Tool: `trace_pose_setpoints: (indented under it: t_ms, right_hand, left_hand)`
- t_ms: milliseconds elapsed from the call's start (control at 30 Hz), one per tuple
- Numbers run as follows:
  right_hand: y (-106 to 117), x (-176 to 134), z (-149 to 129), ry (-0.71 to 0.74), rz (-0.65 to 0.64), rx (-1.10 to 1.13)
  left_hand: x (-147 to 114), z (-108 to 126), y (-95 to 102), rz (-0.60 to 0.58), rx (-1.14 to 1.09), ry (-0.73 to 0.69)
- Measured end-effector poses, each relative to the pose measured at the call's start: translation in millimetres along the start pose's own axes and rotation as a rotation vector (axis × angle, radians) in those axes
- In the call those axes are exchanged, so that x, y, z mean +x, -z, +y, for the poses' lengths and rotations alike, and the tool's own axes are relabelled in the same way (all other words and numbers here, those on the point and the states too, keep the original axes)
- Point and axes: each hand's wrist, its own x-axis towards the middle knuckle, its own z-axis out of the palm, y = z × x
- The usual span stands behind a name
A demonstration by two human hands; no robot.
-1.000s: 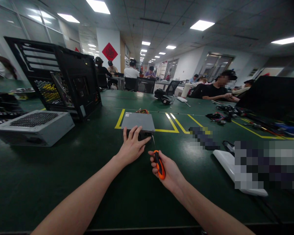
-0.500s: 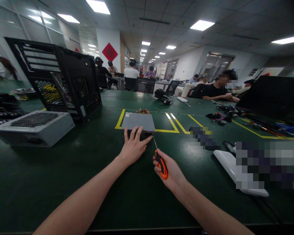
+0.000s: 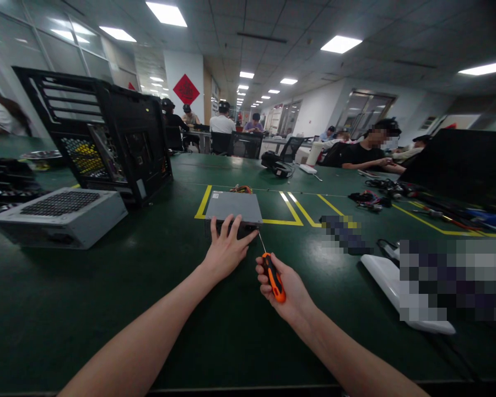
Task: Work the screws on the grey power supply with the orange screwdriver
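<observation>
Fingers of the left hand (image 3: pixel 227 253) lie spread over the front edge of a small grey metal box (image 3: pixel 233 205), three of them reaching onto its top and the index finger stretched toward its right front corner. Fingers of the right hand (image 3: pixel 287 286) are wrapped around the orange and black handle of a screwdriver (image 3: pixel 274 278); its thin shaft points up and left to that same corner, beside the left index fingertip. Whether the tip sits in a screw is too small to tell.

At the far left of the green table (image 3: pixel 182 336), a shallow metal bowl (image 3: pixel 44 157) stands behind a larger grey box (image 3: pixel 101 223) with a black mesh grille on top. Just behind that, a black computer case (image 3: pixel 126 118) stands upright with its frame open. Next comes the small box, flat on the table within yellow tape lines (image 3: pixel 204 202), coloured cables (image 3: pixel 241 189) bunched at its back edge.

Farther right, beyond the tape, lies a black object (image 3: pixel 275 164), then a white flat item (image 3: pixel 308 169) with a cord. A seated person in a black top (image 3: pixel 361 154) is across the table. Tangled cables (image 3: pixel 370 199) lie nearer, and a white slab (image 3: pixel 391 284) rests at right, partly pixelated.
</observation>
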Motion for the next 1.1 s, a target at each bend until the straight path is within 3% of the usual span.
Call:
trace_pose_setpoints:
  t_ms: [267, 467, 700, 967, 1100]
  right_hand:
    - [2.7, 1.6, -1.2, 0.009, -0.012, -0.05]
    - [3.5, 5.4, 0.4, 0.025, 0.068, -0.097]
    - [1.4, 4.7, -3.4, 0.056, -0.032, -0.139]
    - [9.2, -10.6, 0.0, 0.163, 0.086, -0.196]
    - [18.5, -20.1, -1.7, 0.248, 0.077, -0.331]
  left_hand:
    - [0.1, 0.0, -1.1, 0.0, -0.003, -0.003]
    - [-0.1, 0.2, 0.8, 0.0, -0.01, -0.001]
    - [-0.5, -0.5, 0.9, -0.008, -0.007, -0.007]
    - [-1.3, 0.1, 3.8, -0.002, -0.019, -0.011]
    - [-1.7, -0.3, 3.4, 0.001, -0.025, -0.013]
